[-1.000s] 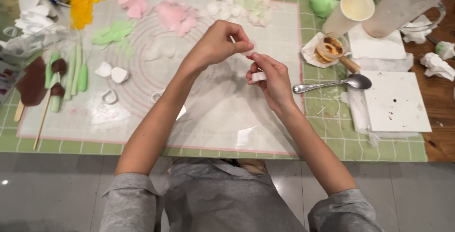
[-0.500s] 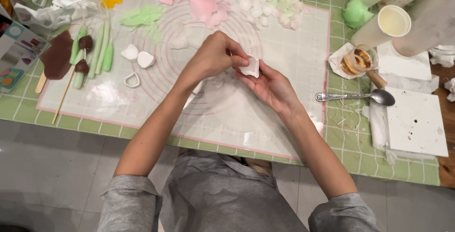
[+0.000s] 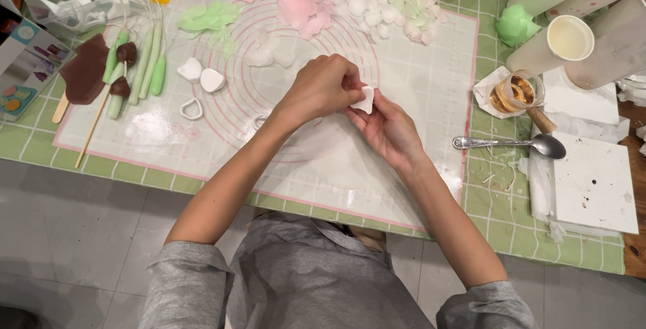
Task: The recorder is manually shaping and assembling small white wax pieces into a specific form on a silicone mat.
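Shaping step: white petal worked by hand over the clear mat (image 3: 417,100).
Left hand (image 3: 323,90) is curled nearly closed, pinching the petal (image 3: 365,99); right hand (image 3: 390,130) cups it half-open from below. Judgement: next move needs light, even finger pressure to avoid tearing.

Grey tiled floor (image 3: 81,235), green checked tablecloth (image 3: 511,221), wooden table edge (image 3: 632,262)

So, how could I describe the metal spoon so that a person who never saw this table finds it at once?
Start at the translucent mat with pink circles on the green checked cloth, then go past its right edge. There the spoon lies flat, handle toward the mat, bowl beside the white square board. It is the only shiny silver thing there; its neighbours are paper, cups and white scraps.
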